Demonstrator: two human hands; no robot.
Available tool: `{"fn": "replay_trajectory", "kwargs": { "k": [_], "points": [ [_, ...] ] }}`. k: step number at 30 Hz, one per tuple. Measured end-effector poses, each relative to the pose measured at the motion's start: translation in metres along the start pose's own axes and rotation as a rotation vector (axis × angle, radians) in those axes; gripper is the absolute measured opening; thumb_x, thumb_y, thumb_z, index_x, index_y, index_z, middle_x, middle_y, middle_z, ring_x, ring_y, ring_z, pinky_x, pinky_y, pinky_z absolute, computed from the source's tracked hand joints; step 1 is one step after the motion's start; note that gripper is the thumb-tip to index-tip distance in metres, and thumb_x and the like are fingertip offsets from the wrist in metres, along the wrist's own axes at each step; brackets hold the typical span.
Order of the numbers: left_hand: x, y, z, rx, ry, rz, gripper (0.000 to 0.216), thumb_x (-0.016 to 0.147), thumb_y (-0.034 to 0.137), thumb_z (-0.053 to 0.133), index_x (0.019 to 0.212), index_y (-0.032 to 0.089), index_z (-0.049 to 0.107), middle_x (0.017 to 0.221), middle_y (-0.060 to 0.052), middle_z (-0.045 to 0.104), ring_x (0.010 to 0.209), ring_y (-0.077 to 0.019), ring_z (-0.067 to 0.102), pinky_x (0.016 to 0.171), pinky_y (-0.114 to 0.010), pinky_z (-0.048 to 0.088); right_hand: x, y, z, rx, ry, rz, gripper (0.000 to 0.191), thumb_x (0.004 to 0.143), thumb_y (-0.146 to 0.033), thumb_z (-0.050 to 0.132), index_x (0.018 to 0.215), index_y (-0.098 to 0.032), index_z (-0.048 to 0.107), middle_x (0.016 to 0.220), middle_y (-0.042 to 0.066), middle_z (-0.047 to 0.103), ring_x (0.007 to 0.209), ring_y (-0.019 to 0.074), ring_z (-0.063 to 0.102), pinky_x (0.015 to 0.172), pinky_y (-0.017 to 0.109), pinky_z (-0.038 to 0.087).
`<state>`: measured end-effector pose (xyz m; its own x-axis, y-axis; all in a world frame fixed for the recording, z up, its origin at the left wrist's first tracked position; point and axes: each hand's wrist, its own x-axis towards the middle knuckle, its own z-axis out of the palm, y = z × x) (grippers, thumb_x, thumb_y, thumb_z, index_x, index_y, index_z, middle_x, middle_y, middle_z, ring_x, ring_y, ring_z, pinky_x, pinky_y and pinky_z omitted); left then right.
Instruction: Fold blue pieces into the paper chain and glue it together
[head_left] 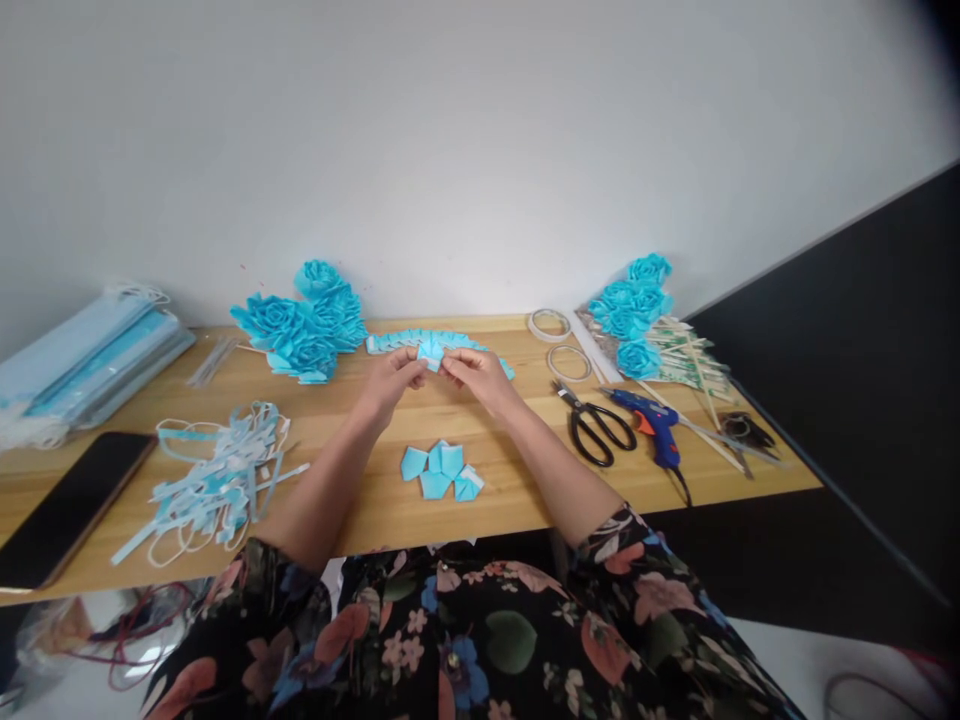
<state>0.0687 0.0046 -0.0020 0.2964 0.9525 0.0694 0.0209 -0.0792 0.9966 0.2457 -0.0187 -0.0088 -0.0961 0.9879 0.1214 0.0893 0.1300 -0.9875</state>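
My left hand [393,378] and my right hand [477,374] meet over the middle of the wooden table [525,480], both pinching a small folded blue piece [430,351] between their fingertips. Just behind the hands lies a curved row of folded blue pieces [420,340]. In front of the hands, nearer the table's edge, sits a small cluster of blue folded squares [441,470].
Blue fabric roses [304,322] lie at the back left, more roses on sticks [637,310] at the back right. Two tape rolls [559,340], black scissors [598,425] and a blue glue gun [654,425] are right. Cut strips [214,480], a phone [67,505] and stacked masks [86,360] are left.
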Motion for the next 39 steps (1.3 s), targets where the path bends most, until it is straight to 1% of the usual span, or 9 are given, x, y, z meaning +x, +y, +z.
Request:
{"fn": "replay_trajectory", "kwargs": {
  "k": [8,15,18,20,22,24,27,33,39],
  "points": [
    [-0.007,0.002,-0.005,0.028,0.019,-0.031,0.024,0.069,0.040,0.067,0.067,0.018,0.057,0.058,0.003,0.054,0.057,-0.0103,0.047,0.060,-0.025,0.040,-0.001,0.003,-0.001,-0.038,-0.037,-0.020,0.025,0.082,-0.043,0.065,0.081,-0.019,0.070,0.076,0.001,0.066,0.064,0.0111,0.053,0.060,0.023,0.043],
    [-0.002,-0.008,-0.004,0.039,0.036,-0.024,0.022,0.071,0.039,0.065,0.070,0.018,0.056,0.057,0.004,0.052,0.055,-0.0101,0.047,0.060,-0.025,0.040,-0.001,0.003,0.000,-0.124,-0.033,-0.020,0.022,0.081,-0.039,0.064,0.076,-0.018,0.069,0.070,-0.001,0.064,0.060,0.0105,0.051,0.059,0.024,0.040],
    [-0.005,-0.009,-0.002,0.146,0.197,0.094,0.020,0.078,0.038,0.063,0.082,0.018,0.060,0.064,0.003,0.058,0.058,-0.0113,0.051,0.061,-0.026,0.041,0.001,0.007,0.002,-0.100,0.012,-0.030,0.023,0.081,-0.041,0.064,0.075,-0.018,0.068,0.071,-0.001,0.064,0.059,0.0102,0.049,0.059,0.024,0.040],
    [-0.009,-0.008,0.001,0.333,0.349,0.226,0.018,0.082,0.036,0.062,0.086,0.019,0.062,0.068,0.002,0.061,0.063,-0.0125,0.054,0.065,-0.027,0.042,0.001,0.010,0.004,-0.068,0.054,-0.030,0.024,0.081,-0.041,0.064,0.075,-0.018,0.067,0.070,-0.001,0.063,0.059,0.0102,0.049,0.058,0.024,0.040],
    [-0.014,-0.006,0.004,0.567,0.406,0.355,0.015,0.085,0.033,0.062,0.082,0.019,0.064,0.068,0.001,0.061,0.067,-0.0140,0.056,0.070,-0.028,0.042,0.002,0.012,0.006,-0.043,0.086,-0.022,0.025,0.080,-0.043,0.064,0.075,-0.019,0.066,0.070,-0.001,0.062,0.059,0.0106,0.049,0.057,0.024,0.042],
    [-0.017,-0.006,0.007,0.745,0.369,0.444,0.016,0.086,0.031,0.061,0.077,0.019,0.066,0.066,0.000,0.061,0.070,-0.0158,0.058,0.074,-0.030,0.041,0.002,0.013,0.008,-0.040,0.103,-0.018,0.026,0.080,-0.045,0.064,0.077,-0.019,0.065,0.072,-0.001,0.062,0.061,0.0110,0.050,0.057,0.024,0.043],
    [-0.017,-0.009,0.009,0.851,0.310,0.500,0.016,0.089,0.030,0.061,0.080,0.020,0.069,0.068,-0.001,0.064,0.075,-0.0179,0.061,0.076,-0.031,0.040,0.001,0.014,0.010,-0.048,0.118,-0.030,0.028,0.081,-0.048,0.062,0.079,-0.020,0.064,0.074,0.000,0.062,0.062,0.0112,0.051,0.058,0.024,0.044],
    [-0.015,-0.015,0.008,0.856,0.310,0.444,0.014,0.089,0.028,0.061,0.094,0.021,0.073,0.076,-0.003,0.069,0.086,-0.0198,0.066,0.079,-0.031,0.042,-0.002,0.011,0.012,-0.105,0.117,-0.060,0.028,0.083,-0.046,0.060,0.076,-0.020,0.062,0.070,-0.001,0.060,0.062,0.0116,0.050,0.060,0.025,0.042],
    [-0.016,-0.015,0.009,0.860,0.304,0.401,0.016,0.089,0.028,0.061,0.096,0.021,0.073,0.078,-0.003,0.071,0.081,-0.0187,0.066,0.080,-0.031,0.043,-0.006,0.003,0.014,-0.214,0.150,-0.123,0.023,0.082,-0.041,0.059,0.074,-0.019,0.061,0.070,-0.001,0.059,0.064,0.0118,0.048,0.063,0.025,0.040]
  ]
}}
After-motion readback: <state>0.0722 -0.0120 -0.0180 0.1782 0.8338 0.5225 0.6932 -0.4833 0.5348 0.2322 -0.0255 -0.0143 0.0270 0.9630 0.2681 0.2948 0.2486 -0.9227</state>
